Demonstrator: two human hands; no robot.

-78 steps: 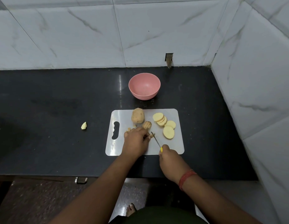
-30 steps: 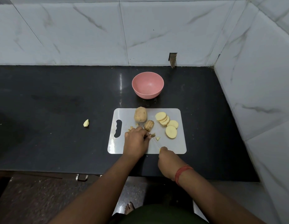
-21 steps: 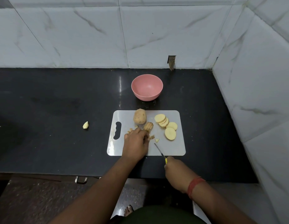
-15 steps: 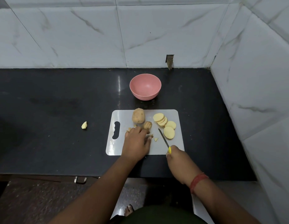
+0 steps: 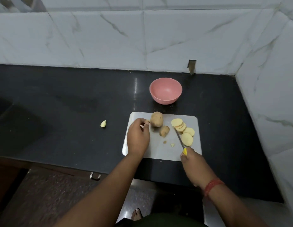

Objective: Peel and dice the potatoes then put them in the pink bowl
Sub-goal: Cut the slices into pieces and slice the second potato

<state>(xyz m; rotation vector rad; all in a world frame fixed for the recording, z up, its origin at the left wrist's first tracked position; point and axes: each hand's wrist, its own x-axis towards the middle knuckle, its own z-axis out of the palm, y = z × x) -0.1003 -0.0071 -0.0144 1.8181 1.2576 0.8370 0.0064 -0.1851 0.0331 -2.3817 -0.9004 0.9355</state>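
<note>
Left grip (image 5: 138, 136), curled round diced bits, had been lifted off the potato end (image 5: 164, 131); knife (image 5: 180, 139) was held in the right grip (image 5: 190, 158), bowling presumably next.

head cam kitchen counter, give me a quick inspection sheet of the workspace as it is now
Surface: black countertop; white cutting board near its front edge.
Job's things: whole unpeeled potato, smaller potato piece, round slices and small bits on the board; pink bowl behind it, nothing visible inside.
Clutter: one stray potato piece on the counter, left of the board.
Grippers: left hand curled over the board's left side, contents cannot be told; right hand grips a yellow-handled knife, tip at the slices.
Cables: nothing seen.
Surroundings: marble-tiled walls behind and right.
</note>
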